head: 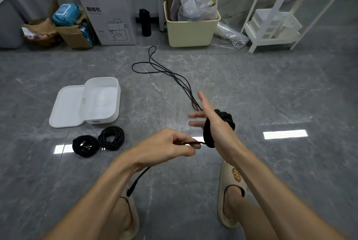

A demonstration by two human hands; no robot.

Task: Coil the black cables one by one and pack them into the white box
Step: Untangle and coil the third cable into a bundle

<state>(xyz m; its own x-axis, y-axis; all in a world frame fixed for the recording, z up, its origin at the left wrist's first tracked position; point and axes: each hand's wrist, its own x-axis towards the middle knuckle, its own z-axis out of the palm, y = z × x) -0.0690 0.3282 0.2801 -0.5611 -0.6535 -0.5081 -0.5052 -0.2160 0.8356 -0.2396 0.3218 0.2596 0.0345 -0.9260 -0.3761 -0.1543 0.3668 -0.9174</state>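
A black cable (168, 73) trails over the grey floor from far centre to my right hand (211, 115). That hand is held flat with straight fingers, and several turns of the cable (209, 133) are wound around its palm. My left hand (166, 146) pinches the cable near its end, and the plug (131, 187) hangs below my left wrist. Two coiled black cables (85, 145) (112, 138) lie on the floor at the left. Behind them stands the open white box (101, 102) with its lid (65, 108) beside it.
Along the far wall stand a tall white carton (104, 7), a brown cardboard box (71, 32), a black bottle (145, 23), a cream bin (191, 28) with plastic bags, and a white shelf rack (286, 7). My slippered feet (230, 191) are below my arms.
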